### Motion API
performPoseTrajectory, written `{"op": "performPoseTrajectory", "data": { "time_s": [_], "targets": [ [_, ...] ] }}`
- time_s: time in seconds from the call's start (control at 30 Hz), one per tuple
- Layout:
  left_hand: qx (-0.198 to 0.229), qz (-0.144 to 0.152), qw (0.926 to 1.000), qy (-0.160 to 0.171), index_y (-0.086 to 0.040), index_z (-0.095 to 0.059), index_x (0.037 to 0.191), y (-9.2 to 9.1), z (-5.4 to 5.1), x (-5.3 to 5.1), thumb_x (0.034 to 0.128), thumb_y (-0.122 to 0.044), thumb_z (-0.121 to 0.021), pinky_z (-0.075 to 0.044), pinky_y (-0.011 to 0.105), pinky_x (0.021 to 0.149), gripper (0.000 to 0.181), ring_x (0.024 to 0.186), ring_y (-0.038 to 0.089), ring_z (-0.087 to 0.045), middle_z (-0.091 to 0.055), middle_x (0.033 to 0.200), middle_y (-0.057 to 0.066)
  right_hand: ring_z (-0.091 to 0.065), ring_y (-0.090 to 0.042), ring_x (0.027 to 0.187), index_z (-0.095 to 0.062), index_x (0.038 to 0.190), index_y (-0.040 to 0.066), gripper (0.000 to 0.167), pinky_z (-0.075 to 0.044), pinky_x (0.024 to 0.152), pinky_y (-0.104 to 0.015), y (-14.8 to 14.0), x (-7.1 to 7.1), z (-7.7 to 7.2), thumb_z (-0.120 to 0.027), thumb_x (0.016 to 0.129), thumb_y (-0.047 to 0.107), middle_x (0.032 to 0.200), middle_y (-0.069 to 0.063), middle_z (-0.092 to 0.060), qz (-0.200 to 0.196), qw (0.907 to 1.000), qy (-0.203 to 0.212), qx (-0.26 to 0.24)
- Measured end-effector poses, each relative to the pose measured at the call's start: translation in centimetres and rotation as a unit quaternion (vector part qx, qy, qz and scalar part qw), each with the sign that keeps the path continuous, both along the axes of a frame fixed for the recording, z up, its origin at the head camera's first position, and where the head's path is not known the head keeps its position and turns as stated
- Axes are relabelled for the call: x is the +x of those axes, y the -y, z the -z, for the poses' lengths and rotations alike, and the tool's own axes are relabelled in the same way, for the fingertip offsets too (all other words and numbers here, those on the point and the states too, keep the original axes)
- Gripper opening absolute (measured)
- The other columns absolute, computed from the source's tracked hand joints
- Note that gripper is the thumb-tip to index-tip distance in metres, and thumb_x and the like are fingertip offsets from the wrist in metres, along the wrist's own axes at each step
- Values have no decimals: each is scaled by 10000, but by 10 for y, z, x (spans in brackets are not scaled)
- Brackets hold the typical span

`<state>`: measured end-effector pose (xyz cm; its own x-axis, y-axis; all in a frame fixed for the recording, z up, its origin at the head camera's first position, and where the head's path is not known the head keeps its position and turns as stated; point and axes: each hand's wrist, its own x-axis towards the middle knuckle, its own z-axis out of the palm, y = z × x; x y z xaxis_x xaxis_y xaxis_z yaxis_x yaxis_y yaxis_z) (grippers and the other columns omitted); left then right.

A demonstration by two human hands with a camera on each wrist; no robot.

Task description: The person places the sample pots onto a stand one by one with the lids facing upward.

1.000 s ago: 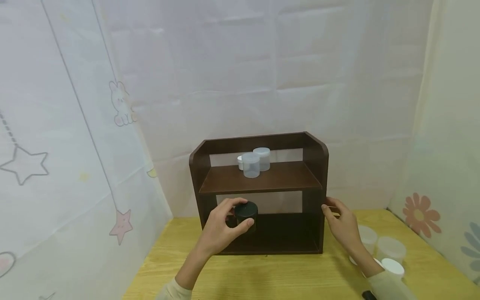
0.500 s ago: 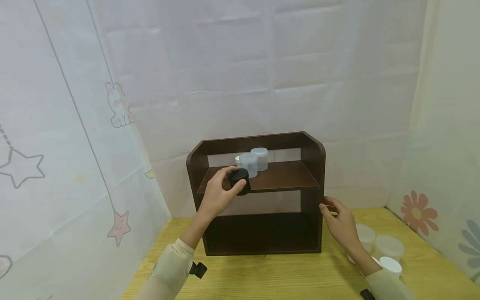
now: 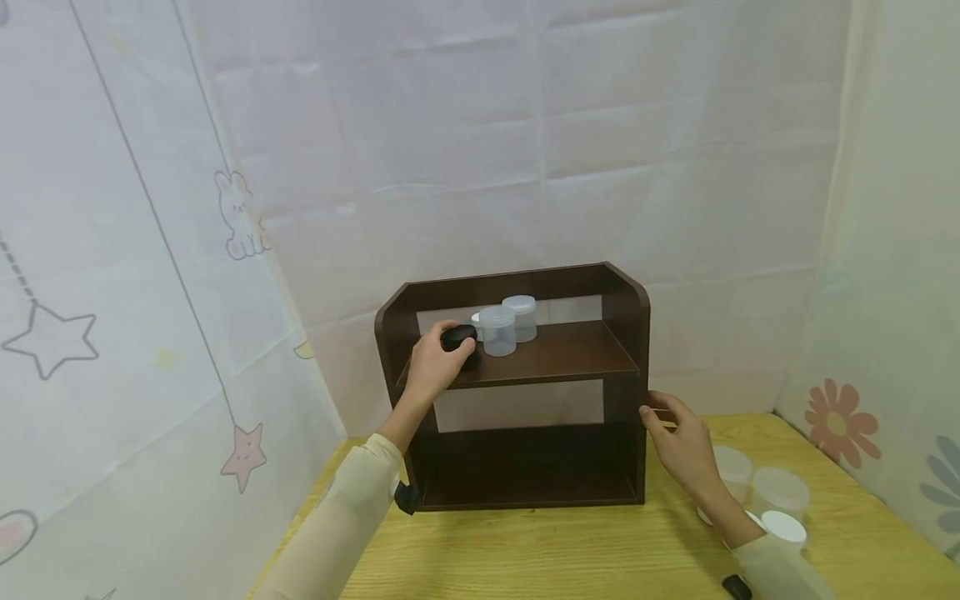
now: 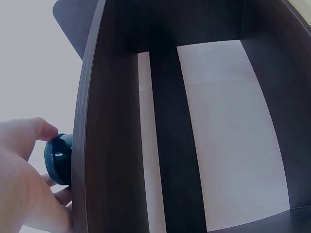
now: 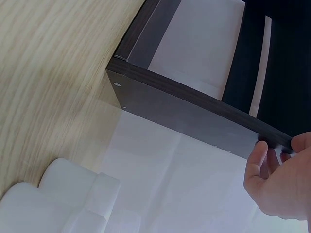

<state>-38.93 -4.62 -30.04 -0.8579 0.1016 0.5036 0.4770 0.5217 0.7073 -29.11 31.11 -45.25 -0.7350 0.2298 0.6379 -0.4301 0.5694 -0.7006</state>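
Because the black jar (image 3: 457, 333) is round, the left hand (image 3: 437, 362) curls about it, thumb in front and fingers behind, likely so it won't slip. The jar is over the left end of the upper board (image 3: 573, 350) of the brown shelf (image 3: 628, 333), just beside the clear jars (image 3: 498, 333); I can't tell if its bottom touches down. The right hand (image 3: 684, 446) pinches the front edge of the shelf's right side, maybe to stop any wobble. Pale tubs (image 3: 780, 493) stand on the worktop (image 3: 517, 550) to the right, perhaps to leave room.
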Motion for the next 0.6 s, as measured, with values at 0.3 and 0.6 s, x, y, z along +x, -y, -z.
{"op": "performPoseTrajectory", "data": {
  "time_s": [0.3,0.6],
  "targets": [
    [-241,-151,9991,330,-172,-503,1486,-4,-10,-15,937,-311,-608,-493,413,800,576,1032,301,-561,-540,1347,122,-622,-399,1098,-566,1400,-26,465,-399,790,-66,0,-3,-1,-569,1063,295,1311,-224,-614,-11,10000,-38,-17],
    [-41,67,9976,684,-153,-470,1536,-2,-13,-31,973,-272,-638,-471,462,873,599,1130,373,-503,-424,1418,212,-624,-403,1085,-577,1386,-34,452,-402,781,-65,2,-3,-1,-574,1061,281,1302,-236,-618,-18,10000,-50,-43]
  ]
}}
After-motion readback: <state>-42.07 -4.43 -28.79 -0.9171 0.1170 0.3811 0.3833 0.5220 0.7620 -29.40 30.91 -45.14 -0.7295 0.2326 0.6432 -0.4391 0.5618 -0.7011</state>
